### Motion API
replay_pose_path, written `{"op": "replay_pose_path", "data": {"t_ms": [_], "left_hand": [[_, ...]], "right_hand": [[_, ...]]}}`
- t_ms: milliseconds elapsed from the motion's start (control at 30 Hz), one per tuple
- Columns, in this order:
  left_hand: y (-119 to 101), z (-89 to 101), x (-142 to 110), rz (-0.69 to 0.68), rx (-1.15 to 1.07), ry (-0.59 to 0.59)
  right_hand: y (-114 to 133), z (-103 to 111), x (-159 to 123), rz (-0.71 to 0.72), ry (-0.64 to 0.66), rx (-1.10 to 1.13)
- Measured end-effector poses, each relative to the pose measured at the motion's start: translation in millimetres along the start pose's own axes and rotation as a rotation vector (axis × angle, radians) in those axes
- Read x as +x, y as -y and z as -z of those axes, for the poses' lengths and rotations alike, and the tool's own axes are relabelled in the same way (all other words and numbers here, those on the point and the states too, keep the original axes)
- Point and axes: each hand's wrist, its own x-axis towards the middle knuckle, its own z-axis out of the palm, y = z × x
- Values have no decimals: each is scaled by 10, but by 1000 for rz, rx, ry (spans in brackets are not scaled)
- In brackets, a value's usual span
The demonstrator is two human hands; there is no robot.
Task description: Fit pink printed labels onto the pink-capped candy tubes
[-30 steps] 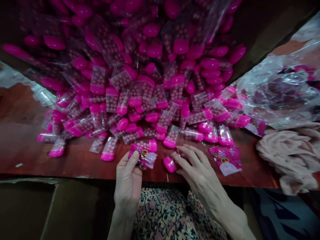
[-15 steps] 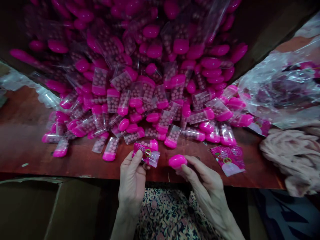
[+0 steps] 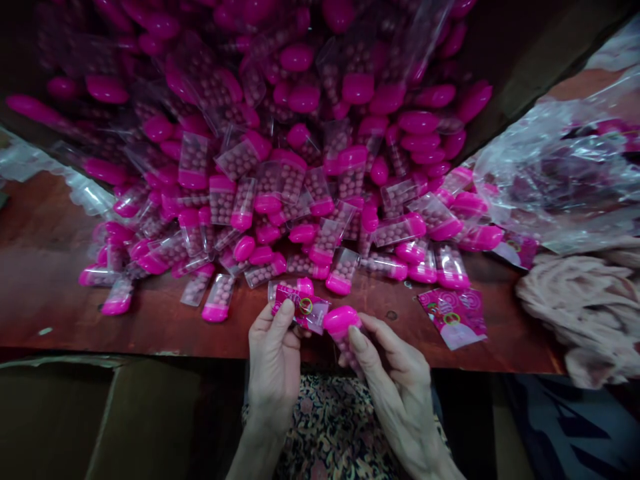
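My left hand (image 3: 277,343) pinches a printed pink wrapper (image 3: 316,315) between thumb and fingers, close to the table edge. Just right of it, my right hand (image 3: 390,360) grips a clear candy container with a pink cap (image 3: 342,320); the cap points up and to the left, and small round balls show in its body below. The cap is right beside the wrapper's right end; I cannot tell whether they touch. Behind the left hand lies another pink-capped container (image 3: 304,287), partly covered by the wrapper. A second printed wrapper (image 3: 453,318) lies flat to the right.
A big heap of pink-capped candy containers (image 3: 267,183) spills from a dark box onto the reddish wooden table (image 3: 45,267). Clear plastic bags (image 3: 555,180) and a crumpled beige cloth (image 3: 590,307) lie on the right. Cardboard (image 3: 145,413) stands below the edge at left.
My hands have come closer together. The right hand has moved left and tilted its container, so its ball-filled body now shows. The left hand with the wrapper has shifted slightly right.
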Motion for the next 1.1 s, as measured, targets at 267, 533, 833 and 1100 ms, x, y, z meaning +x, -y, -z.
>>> {"op": "replay_pose_path", "data": {"t_ms": [267, 533, 833, 1100], "left_hand": [[35, 4, -8, -20, -5, -25], [75, -38, -44, -41, 47, -12], [110, -77, -58, 23, 61, 110], [146, -69, -55, 43, 81, 188]], "right_hand": [[-43, -7, -44, 21, 11, -84], [-108, -7, -48, 158, -45, -198], [-132, 29, -20, 51, -34, -146], [-125, 68, -8, -262, 41, 135]]}}
